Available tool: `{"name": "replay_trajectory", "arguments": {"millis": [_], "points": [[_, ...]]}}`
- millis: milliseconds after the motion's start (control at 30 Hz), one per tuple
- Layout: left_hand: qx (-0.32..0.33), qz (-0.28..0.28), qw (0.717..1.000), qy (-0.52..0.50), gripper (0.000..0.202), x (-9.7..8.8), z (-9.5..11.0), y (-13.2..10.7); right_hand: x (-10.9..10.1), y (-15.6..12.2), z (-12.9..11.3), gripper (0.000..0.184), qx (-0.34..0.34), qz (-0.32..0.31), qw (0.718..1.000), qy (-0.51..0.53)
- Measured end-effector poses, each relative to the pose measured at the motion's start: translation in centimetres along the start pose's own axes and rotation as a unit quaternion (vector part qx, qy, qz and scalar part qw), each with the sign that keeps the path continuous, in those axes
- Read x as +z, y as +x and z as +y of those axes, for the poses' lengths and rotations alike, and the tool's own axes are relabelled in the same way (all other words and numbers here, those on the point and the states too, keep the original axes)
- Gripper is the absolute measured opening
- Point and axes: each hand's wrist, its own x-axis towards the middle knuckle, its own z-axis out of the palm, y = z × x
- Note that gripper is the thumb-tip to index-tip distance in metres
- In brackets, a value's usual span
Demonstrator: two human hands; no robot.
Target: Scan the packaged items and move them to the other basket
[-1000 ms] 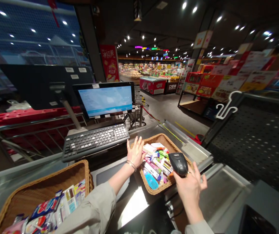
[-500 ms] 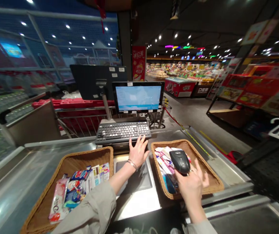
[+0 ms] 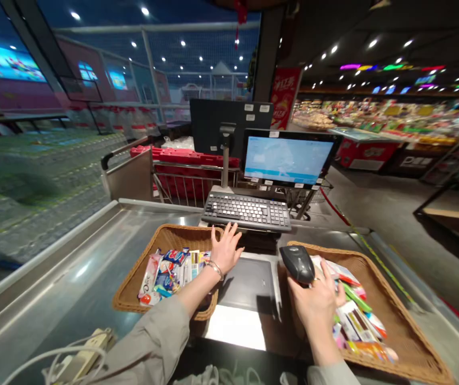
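Note:
My left hand (image 3: pixel 226 250) is open, its fingers spread, just in front of the keyboard (image 3: pixel 247 210) and over the right rim of the left wicker basket (image 3: pixel 127 291). It holds nothing. Packaged snacks (image 3: pixel 173 272) lie in that basket, among them a pink chocolate bar (image 3: pixel 149 280). My right hand (image 3: pixel 317 302) is wrapped round a black barcode scanner (image 3: pixel 298 264) above the left side of the right wicker basket (image 3: pixel 407 321). More small packets (image 3: pixel 359 321) fill part of that basket, some hidden behind the hand.
Behind the keyboard stand a lit monitor (image 3: pixel 287 159) and a dark screen seen from its back (image 3: pixel 229 125). A flat grey panel (image 3: pixel 249 283) lies between the baskets. A power strip with white cables (image 3: pixel 85 355) sits lower left, beside my sleeve. A metal cart (image 3: pixel 189 187) stands beyond the counter.
My view has turned left, so the counter and baskets appear farther right. Both hands have shifted left over the counter; the right one, still round the scanner, has moved to its basket's left side.

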Motion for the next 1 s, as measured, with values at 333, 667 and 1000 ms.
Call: {"name": "replay_trajectory", "arguments": {"millis": [333, 667, 1000], "points": [[-0.068, -0.059, 0.996, 0.008, 0.037, -0.9, -5.4, -3.2, 3.0, -0.9, -2.4, 0.040, -0.021, -0.056, 0.998, 0.028], [-0.103, -0.112, 0.988, 0.021, 0.038, -1.3, -11.0, -6.5, 4.4, -2.2, -4.3, 0.040, -0.044, -0.098, 0.994, 0.037], [-0.134, -0.184, 0.973, 0.029, 0.041, -1.4, -13.0, -8.8, 5.1, -3.0, -5.1, 0.042, -0.034, -0.137, 0.989, 0.044]]}}
